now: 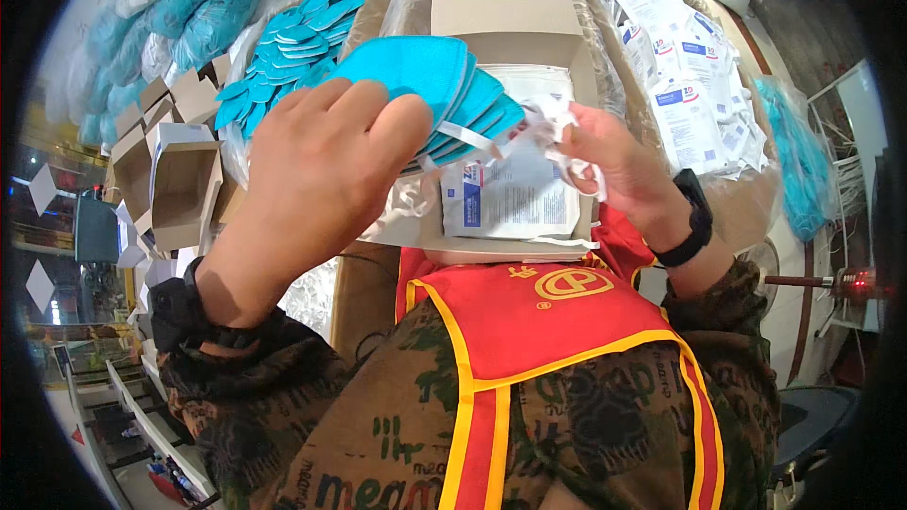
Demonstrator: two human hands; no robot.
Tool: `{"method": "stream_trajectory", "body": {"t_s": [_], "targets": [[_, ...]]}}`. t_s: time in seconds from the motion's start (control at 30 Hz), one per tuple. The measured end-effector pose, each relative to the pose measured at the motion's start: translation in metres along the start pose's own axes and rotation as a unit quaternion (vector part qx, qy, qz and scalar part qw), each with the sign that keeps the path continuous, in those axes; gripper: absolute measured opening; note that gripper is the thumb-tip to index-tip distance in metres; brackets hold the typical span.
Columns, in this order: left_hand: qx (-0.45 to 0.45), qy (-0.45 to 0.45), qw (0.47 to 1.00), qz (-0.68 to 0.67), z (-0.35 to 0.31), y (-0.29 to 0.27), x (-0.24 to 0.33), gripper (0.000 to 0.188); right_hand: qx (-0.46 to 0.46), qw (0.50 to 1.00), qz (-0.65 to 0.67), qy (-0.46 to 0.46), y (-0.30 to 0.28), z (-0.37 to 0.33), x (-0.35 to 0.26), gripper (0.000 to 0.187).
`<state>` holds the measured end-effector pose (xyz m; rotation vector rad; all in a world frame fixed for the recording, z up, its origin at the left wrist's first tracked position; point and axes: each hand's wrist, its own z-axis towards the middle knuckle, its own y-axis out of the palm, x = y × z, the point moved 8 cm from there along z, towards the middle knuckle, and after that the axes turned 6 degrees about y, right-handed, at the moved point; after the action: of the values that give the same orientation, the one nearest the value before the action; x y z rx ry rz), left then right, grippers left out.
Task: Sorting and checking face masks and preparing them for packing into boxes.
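My left hand (331, 151) is closed on a fanned stack of teal face masks (406, 61), held in the air over the near side of an open cardboard box. White elastic straps (543, 127) trail from the masks' right side. The fingers of my right hand (619, 161) are pinched on these straps and pull them out to the right. Beneath both hands, flat white packets with blue print (510, 203) lie in the cardboard box (505, 11), its far flap raised. The masks and my left hand hide part of the box's left side.
Loose teal masks (298, 38) fill a plastic-lined box behind my left hand. Another lined box at the right holds many white packets (694, 99). Empty cardboard boxes (184, 184) are stacked at the left. Bagged teal masks (203, 14) are piled at the far left.
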<state>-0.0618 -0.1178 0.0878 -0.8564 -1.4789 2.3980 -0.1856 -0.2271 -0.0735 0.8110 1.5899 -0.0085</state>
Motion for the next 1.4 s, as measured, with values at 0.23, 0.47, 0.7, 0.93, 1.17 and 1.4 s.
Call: {"method": "stream_trajectory", "body": {"t_s": [0.23,0.47,0.7,0.93,1.17,1.4], "targets": [[0.01,0.028,0.999,-0.015,0.018,0.007,0.012,0.015,-0.15,0.986,0.007,-0.078,0.079,0.023,-0.007,0.053],[-0.056,-0.026,0.995,-0.079,-0.001,0.033,-0.001,0.022,-0.189,0.962,-0.178,0.085,0.093,-0.011,0.009,0.017],[-0.096,-0.092,0.927,-0.352,-0.009,0.069,0.021,0.034,-0.058,0.857,-0.4,-0.32,0.097,-0.049,-0.061,0.026],[-0.114,-0.046,0.867,-0.483,-0.009,0.064,0.039,0.031,-0.212,0.83,-0.376,-0.354,0.146,-0.061,-0.063,0.019],[-0.179,0.033,0.917,-0.356,-0.051,0.014,0.038,0.021,-0.336,0.886,-0.295,-0.122,0.121,-0.109,-0.061,0.018],[-0.055,-0.182,0.97,-0.152,-0.053,0.017,-0.022,0.032,0.007,0.929,-0.363,-0.072,0.04,-0.066,-0.05,0.022]]}}
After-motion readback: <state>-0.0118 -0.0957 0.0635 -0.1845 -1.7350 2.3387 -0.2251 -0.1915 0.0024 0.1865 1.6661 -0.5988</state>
